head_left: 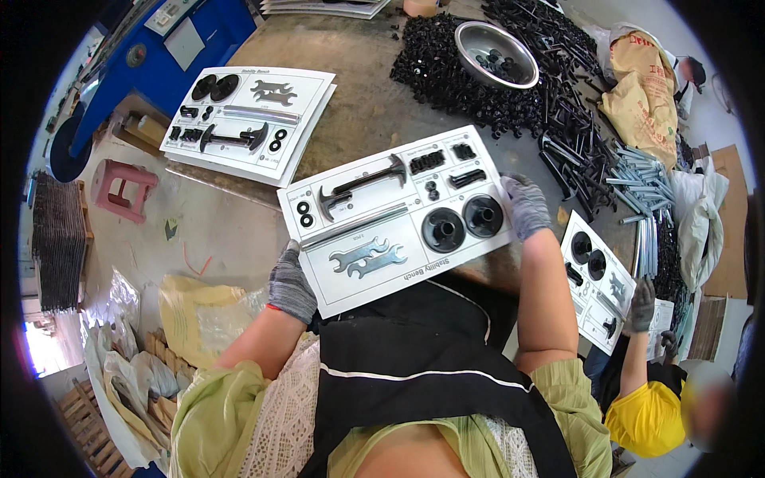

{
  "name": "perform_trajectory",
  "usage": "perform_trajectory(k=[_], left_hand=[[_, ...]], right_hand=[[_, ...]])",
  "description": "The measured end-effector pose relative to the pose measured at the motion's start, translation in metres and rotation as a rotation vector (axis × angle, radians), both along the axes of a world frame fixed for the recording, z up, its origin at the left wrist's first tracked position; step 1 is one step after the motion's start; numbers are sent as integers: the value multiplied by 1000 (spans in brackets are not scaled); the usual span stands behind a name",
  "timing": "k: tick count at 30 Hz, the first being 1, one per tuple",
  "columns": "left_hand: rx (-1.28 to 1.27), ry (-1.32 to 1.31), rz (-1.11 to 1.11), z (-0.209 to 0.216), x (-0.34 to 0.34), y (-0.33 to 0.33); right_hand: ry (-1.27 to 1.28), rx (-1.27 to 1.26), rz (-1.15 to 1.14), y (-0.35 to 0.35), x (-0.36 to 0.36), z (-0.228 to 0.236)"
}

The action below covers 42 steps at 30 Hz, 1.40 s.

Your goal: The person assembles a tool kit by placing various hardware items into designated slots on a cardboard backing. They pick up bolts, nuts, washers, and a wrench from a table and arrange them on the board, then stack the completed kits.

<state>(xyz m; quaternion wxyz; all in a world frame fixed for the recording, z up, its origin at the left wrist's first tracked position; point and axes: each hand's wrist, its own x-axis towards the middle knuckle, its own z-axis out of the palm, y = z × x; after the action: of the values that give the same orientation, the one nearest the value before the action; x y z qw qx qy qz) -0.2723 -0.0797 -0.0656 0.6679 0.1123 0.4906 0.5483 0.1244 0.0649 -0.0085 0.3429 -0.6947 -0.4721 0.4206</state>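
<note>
A white hardware card point(339, 296) is held up in front of me, tilted, its printing upside down to me. It carries two flat wrenches point(370, 259), a silver tube point(358, 226), two round black discs point(443, 229), a black T-ended bar point(362, 188) and small black bolts and rings. My left hand point(292, 283), in a grey glove, grips the card's near left corner. Also gloved in grey, my right hand point(527, 209) is closed on its right edge; some fingers are hidden behind it. A stack of similar cards point(275, 169) lies on the table at far left.
Heaped black fittings point(422, 60) surround a steel bowl point(532, 73) at the back. Black bolts and silver tubes point(641, 182) lie to the right. A co-worker in yellow point(647, 416) handles another card point(584, 312). A pink stool point(123, 190) and blue machine point(127, 88) are left.
</note>
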Motion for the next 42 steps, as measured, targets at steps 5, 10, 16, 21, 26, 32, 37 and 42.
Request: perform_trajectory(k=[5, 10, 16, 21, 26, 32, 37, 42], left_hand=[[-14, -19, -31, -2, 6, 17], [-16, -39, -50, -1, 5, 38], [-9, -8, -16, 15, -22, 69], [6, 108, 43, 39, -86, 122], [-7, 297, 141, 76, -187, 199], [-137, 484, 208, 105, -305, 284], [-38, 526, 249, 113, -375, 314], [-6, 634, 196, 126, -393, 336]], right_hand=[[53, 3, -90, -16, 56, -6], [147, 49, -126, -25, 65, 22], [205, 57, -113, -23, 43, 73], [331, 111, -48, 9, -11, 72], [452, 93, 15, 55, -92, 60], [404, 12, 165, 92, -207, 59], [493, -110, 344, 111, -292, 60], [510, -125, 396, 118, -340, 43]])
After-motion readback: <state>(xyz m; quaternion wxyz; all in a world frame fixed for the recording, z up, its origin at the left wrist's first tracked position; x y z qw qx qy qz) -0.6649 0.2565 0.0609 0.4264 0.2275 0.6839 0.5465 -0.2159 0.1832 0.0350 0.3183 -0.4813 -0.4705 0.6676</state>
